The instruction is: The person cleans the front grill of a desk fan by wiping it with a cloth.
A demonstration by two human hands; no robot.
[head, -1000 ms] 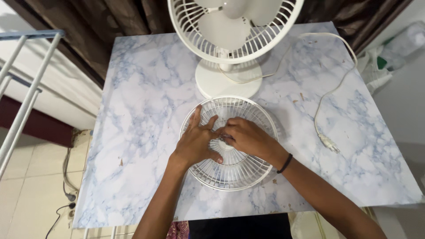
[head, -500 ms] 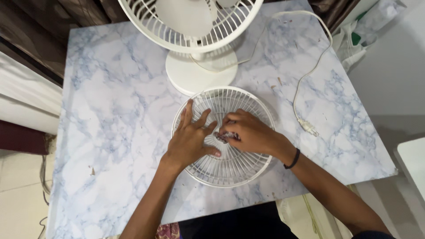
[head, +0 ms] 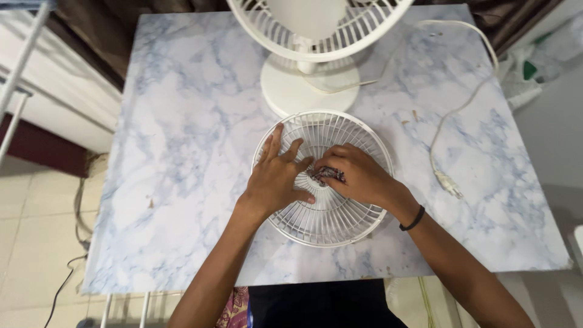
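Note:
A round white fan grille (head: 331,222) lies flat on the marble-patterned table (head: 182,152). My left hand (head: 276,176) rests flat on the grille's left half with fingers spread. Over the middle of the grille, my right hand (head: 358,176) has its fingers curled around a small dark patterned cloth (head: 327,175) and presses it against the hub. A black band circles my right wrist.
A white table fan (head: 313,36) without its front grille stands at the far edge on a round base. Its white cord and plug (head: 448,182) trail over the table's right side. A metal rack stands on the left, and cables lie on the tiled floor.
Both hands stay on the grille. The right hand's fingers shift slightly with the cloth at the hub. The camera view has moved about.

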